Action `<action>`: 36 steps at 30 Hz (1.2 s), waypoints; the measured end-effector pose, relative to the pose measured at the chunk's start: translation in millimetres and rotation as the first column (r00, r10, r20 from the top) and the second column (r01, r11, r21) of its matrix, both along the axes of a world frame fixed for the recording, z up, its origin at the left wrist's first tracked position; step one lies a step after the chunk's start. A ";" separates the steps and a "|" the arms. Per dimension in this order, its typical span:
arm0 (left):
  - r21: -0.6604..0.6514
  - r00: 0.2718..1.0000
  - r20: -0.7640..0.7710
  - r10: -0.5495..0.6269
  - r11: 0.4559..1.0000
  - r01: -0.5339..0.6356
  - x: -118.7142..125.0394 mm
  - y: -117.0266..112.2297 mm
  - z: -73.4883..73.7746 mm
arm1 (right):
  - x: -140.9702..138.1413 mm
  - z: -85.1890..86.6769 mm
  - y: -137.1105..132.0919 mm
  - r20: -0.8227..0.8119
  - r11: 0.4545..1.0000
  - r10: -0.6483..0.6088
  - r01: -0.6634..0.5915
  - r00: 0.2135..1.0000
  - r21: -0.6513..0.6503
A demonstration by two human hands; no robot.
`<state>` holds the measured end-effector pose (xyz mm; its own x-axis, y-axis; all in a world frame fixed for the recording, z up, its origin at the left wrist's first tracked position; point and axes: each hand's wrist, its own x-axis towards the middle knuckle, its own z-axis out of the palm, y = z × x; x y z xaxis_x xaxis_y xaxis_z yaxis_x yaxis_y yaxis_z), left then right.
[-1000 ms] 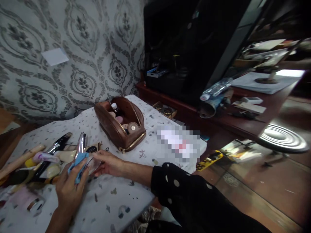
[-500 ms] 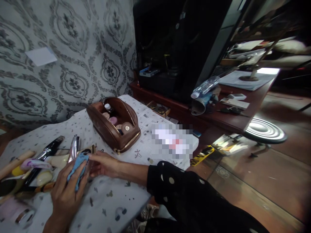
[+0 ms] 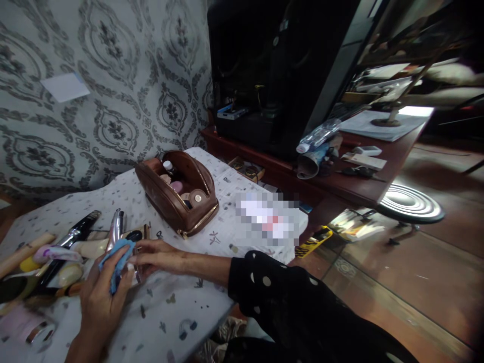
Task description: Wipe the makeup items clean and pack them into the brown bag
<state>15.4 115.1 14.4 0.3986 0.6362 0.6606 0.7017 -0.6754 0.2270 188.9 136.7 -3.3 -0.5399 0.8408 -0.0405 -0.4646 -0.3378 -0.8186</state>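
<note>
Carefully does it — blue cloth [image 3: 120,250] and small clear object [image 3: 137,275] meet over the worktop [image 3: 200,297], inward of its near edge.
Probably best wiped with light pressure, the right hand [image 3: 161,257] pinching it narrowly from the side — left hand [image 3: 100,292] curled round the cloth, back upward.

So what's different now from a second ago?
The blue cloth has bunched differently in the left hand, and the right hand has shifted its fingers on the small clear item. Neither hand has visibly let go. The open brown bag stayed put on the table.
</note>
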 end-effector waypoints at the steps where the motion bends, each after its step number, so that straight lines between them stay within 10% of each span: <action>1: -0.029 1.000 0.006 0.012 1.000 -0.011 0.1 0.6 0.7 | -0.5 -0.7 0.2 -0.003 1.000 -0.005 0.005 1.000 0.009; 12: -0.463 0.960 0.260 0.101 0.886 0.032 -14.7 11.9 -6.7 | -1.8 -0.4 -0.6 0.005 0.978 -0.203 0.203 0.979 -0.040; 36: -0.459 0.970 0.210 0.121 0.888 -0.012 -13.7 11.1 -1.1 | 4.9 9.9 -4.3 -0.128 0.998 -0.040 0.033 0.991 -0.057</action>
